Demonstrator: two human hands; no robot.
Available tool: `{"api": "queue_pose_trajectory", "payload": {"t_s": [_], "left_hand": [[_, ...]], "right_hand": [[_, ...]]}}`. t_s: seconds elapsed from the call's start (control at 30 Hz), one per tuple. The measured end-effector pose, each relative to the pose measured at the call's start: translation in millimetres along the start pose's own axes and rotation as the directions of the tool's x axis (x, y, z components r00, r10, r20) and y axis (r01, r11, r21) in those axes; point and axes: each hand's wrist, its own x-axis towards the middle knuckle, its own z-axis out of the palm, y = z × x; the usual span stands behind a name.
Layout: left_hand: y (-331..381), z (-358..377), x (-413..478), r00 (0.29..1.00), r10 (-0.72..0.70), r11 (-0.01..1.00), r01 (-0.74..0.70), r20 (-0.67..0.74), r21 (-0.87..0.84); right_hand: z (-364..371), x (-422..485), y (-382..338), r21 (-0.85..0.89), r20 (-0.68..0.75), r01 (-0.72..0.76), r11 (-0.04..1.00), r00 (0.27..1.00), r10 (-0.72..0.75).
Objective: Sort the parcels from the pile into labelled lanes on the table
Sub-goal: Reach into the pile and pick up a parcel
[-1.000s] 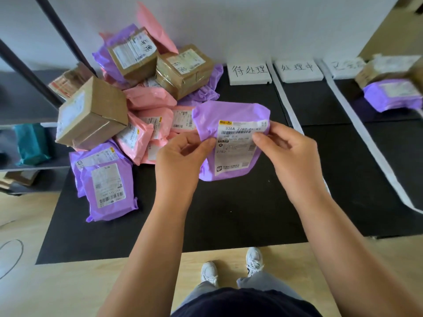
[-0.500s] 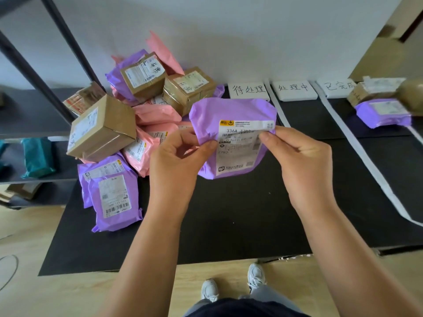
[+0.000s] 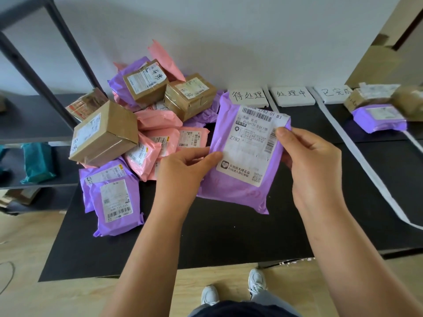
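Left hand (image 3: 183, 170) and right hand (image 3: 313, 161) both pinching purple mailer (image 3: 238, 193) by its edges, right of parcel pile (image 3: 142, 124).

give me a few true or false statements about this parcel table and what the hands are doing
1. The left hand and the right hand both hold the purple mailer. True.
2. Its shipping label faces away from the camera. False: the label faces the camera.
3. A second purple mailer lies in the rightmost lane. True.
4. The pile holds only cardboard boxes. False: the pile also holds pink mailers.
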Motion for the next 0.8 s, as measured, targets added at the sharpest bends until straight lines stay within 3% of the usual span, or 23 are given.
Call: {"api": "queue_pose_trajectory", "payload": {"t_s": [0.27,0.4,0.8], "left_hand": [[-3.9,-2.4,5.2,0.974,-0.076,0.997,0.072,-0.213,-0.024],[-6.1,-4.8,6.5,0.966,-0.062,0.998,0.061,-0.250,-0.014],[-19.7,0.3,2.2,0.985,-0.060,0.997,0.067,-0.160,0.034]], "right_hand": [[1.7,-7.9,9.1,-0.285,0.247,-0.003,0.958,0.966,0.076],[4.4,-14.4,13.0,-0.355,0.256,0.010,0.935,0.963,0.087],[-7.7,-26.2,19.4,-0.429,0.173,-0.014,0.903,0.980,0.098]]}}
